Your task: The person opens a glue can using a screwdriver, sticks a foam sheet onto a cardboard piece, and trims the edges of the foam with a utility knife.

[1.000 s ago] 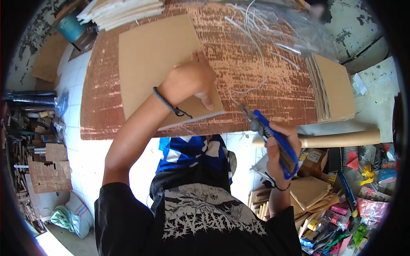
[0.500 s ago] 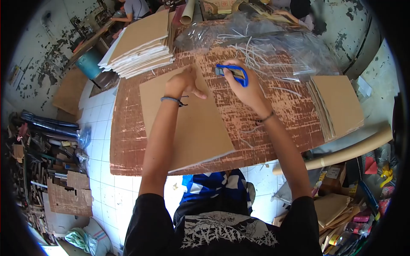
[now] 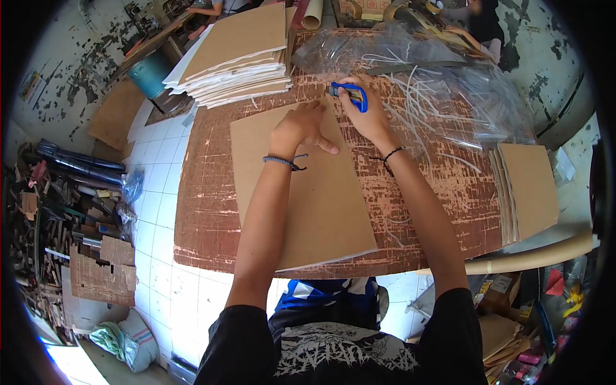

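Observation:
A brown cardboard sheet with a pale lower edge lies on the worn brown table in front of me. My left hand rests on its upper part, thumb spread away from the fingers. My right hand grips a blue box cutter, whose front end is close to the sheet's upper right corner. Whether the blade touches the cardboard I cannot tell.
A tall stack of cardboard sheets stands at the back left, and a smaller stack at the right. Clear plastic and thin white strips cover the back right. Other people's arms show beyond the table.
My right hand has brought the box cutter closer to the sheet's upper right corner. My left hand's fingers now reach flatter toward the top edge. The whole view has shifted slightly.

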A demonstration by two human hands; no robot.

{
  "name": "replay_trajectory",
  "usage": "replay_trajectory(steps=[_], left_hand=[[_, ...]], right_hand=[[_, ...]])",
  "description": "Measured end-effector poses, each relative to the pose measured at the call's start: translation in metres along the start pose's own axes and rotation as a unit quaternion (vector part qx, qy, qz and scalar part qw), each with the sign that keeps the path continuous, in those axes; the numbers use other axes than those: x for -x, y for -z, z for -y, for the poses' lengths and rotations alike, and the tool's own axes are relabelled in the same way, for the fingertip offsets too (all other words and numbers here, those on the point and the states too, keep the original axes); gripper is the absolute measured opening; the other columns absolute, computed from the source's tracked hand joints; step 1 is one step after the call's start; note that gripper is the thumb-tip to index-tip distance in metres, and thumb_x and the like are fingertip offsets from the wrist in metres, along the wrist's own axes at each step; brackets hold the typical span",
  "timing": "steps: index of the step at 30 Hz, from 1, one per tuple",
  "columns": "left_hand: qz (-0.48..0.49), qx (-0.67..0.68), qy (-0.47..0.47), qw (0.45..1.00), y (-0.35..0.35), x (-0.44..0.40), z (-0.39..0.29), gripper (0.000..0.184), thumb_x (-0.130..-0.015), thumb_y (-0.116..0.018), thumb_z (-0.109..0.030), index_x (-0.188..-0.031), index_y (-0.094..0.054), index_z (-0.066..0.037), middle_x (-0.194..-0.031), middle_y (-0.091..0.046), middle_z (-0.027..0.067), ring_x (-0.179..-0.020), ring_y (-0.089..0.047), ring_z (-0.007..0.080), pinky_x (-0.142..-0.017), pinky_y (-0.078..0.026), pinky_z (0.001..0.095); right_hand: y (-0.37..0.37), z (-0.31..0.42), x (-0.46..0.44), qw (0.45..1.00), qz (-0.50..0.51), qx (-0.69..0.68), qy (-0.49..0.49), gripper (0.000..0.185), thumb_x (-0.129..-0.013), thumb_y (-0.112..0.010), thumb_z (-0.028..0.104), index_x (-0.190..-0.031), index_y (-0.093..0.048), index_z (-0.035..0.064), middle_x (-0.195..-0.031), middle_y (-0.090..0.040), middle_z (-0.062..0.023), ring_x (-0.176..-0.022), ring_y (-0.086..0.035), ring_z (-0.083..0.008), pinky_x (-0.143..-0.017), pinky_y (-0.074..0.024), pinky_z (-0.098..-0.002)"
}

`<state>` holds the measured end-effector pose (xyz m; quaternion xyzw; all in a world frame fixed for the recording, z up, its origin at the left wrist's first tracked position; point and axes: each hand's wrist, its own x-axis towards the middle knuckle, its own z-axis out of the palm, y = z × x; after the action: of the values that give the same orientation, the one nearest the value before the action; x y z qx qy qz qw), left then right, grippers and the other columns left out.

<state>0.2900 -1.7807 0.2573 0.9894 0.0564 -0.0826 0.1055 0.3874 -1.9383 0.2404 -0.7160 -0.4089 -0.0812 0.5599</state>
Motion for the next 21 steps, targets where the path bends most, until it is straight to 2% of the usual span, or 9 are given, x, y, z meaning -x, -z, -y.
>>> replay_trajectory(steps=[2, 4, 7, 14, 17, 19, 21], left_hand=[[-0.034, -0.016, -0.008, 0.999, -0.005, -0.001, 0.001, 0.124, -0.053, -0.090, -0.065, -0.147, -0.045, 0.001, -0.158, -0.039, 0.0169, -0.147, -0.036, 0.0366, -0.114, -0.039, 0.0504], [-0.031, -0.019, -0.003, 0.999, -0.005, -0.001, 0.000, 0.123, -0.052, -0.090, -0.065, -0.147, -0.046, 0.001, -0.157, -0.042, 0.0162, -0.145, -0.038, 0.0367, -0.113, -0.040, 0.0504], [-0.041, -0.018, -0.005, 0.999, -0.006, -0.001, -0.002, 0.122, -0.052, -0.090, -0.066, -0.145, -0.048, 0.001, -0.155, -0.044, 0.0158, -0.144, -0.040, 0.0367, -0.113, -0.040, 0.0503], [-0.046, -0.023, -0.001, 0.999, -0.003, 0.003, -0.005, 0.119, -0.051, -0.090, -0.067, -0.140, -0.054, 0.003, -0.150, -0.049, 0.0150, -0.140, -0.044, 0.0357, -0.111, -0.041, 0.0497], [0.015, -0.023, 0.010, 1.000, 0.004, 0.001, -0.007, 0.128, -0.054, -0.089, -0.067, -0.150, -0.041, 0.002, -0.159, -0.037, 0.0186, -0.147, -0.035, 0.0380, -0.115, -0.039, 0.0499], [0.006, -0.024, 0.004, 1.000, 0.003, 0.002, -0.007, 0.128, -0.054, -0.089, -0.067, -0.150, -0.041, 0.002, -0.159, -0.038, 0.0183, -0.146, -0.036, 0.0382, -0.115, -0.040, 0.0498], [-0.002, -0.026, 0.000, 1.000, 0.000, 0.001, -0.006, 0.128, -0.054, -0.088, -0.068, -0.150, -0.041, 0.002, -0.159, -0.038, 0.0180, -0.146, -0.037, 0.0383, -0.114, -0.040, 0.0498]], right_hand=[[-0.003, -0.005, 0.002, 0.999, -0.018, 0.010, 0.036, 0.022, -0.096, -0.066, 0.016, -0.116, -0.059, 0.0089, -0.081, -0.072, -0.0164, -0.067, -0.072, -0.0297, -0.062, -0.0546, -0.0381], [-0.004, -0.006, 0.004, 0.997, -0.027, -0.001, 0.070, 0.022, -0.096, -0.066, 0.016, -0.115, -0.059, 0.0086, -0.083, -0.073, -0.0167, -0.068, -0.072, -0.0301, -0.063, -0.0550, -0.0377], [-0.004, -0.001, 0.011, 1.000, -0.001, -0.017, 0.012, 0.023, -0.096, -0.066, 0.016, -0.116, -0.059, 0.0071, -0.085, -0.073, -0.0178, -0.069, -0.072, -0.0309, -0.064, -0.0556, -0.0379], [0.003, 0.017, 0.017, 0.999, 0.017, 0.040, 0.025, 0.024, -0.096, -0.065, 0.017, -0.115, -0.061, 0.0037, -0.079, -0.071, -0.0193, -0.069, -0.072, -0.0315, -0.064, -0.0549, -0.0395], [0.003, 0.013, 0.021, 0.998, 0.022, 0.043, 0.032, 0.024, -0.095, -0.065, 0.017, -0.115, -0.061, 0.0040, -0.077, -0.070, -0.0197, -0.068, -0.071, -0.0316, -0.064, -0.0542, -0.0394], [0.005, 0.015, 0.022, 0.998, 0.032, 0.046, 0.016, 0.024, -0.095, -0.065, 0.017, -0.116, -0.061, 0.0045, -0.077, -0.069, -0.0199, -0.067, -0.071, -0.0323, -0.063, -0.0539, -0.0393], [0.004, 0.020, 0.021, 0.997, 0.025, 0.066, 0.020, 0.023, -0.098, -0.063, 0.017, -0.117, -0.062, 0.0046, -0.081, -0.071, -0.0152, -0.069, -0.068, -0.0228, -0.065, -0.0531, -0.0352]])
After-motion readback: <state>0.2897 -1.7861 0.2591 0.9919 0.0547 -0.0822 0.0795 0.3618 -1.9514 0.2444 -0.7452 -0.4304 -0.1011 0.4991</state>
